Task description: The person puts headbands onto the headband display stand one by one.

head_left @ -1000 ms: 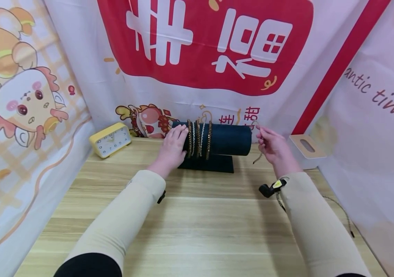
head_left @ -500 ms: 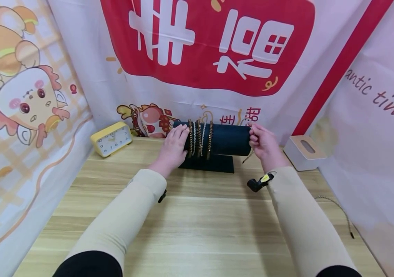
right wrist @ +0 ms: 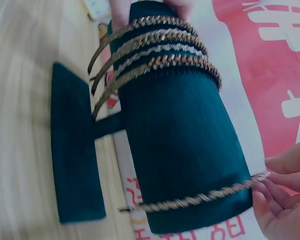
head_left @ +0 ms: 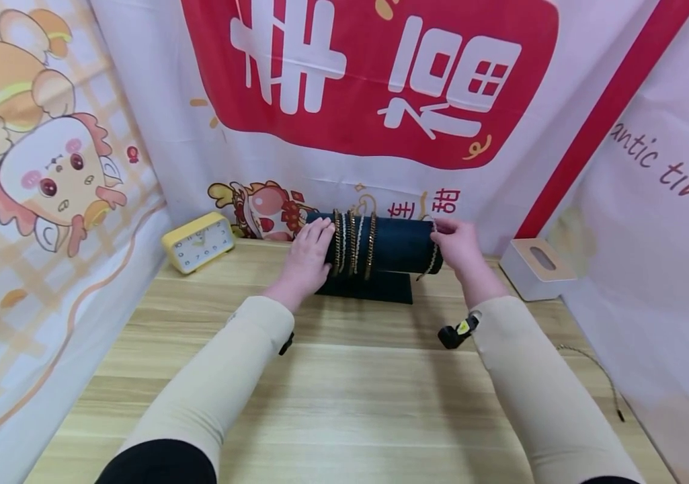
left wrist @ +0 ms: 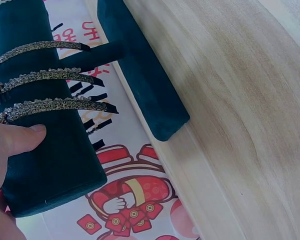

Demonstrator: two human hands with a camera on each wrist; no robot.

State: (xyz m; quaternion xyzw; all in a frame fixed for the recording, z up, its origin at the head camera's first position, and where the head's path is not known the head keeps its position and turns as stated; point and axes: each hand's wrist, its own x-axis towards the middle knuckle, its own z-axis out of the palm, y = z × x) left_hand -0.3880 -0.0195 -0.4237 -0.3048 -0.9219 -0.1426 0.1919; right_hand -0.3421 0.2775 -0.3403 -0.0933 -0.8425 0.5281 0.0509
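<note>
Right hand [right wrist: 287, 200] on headband [right wrist: 210, 195], pinch clearest from right wrist

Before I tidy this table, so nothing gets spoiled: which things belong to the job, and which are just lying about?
Job: dark display stand; grouped headbands around it; thin headband pinched by the right hand; probably the loose headband.

Apparently lying about: yellow clock; slotted box.
</note>
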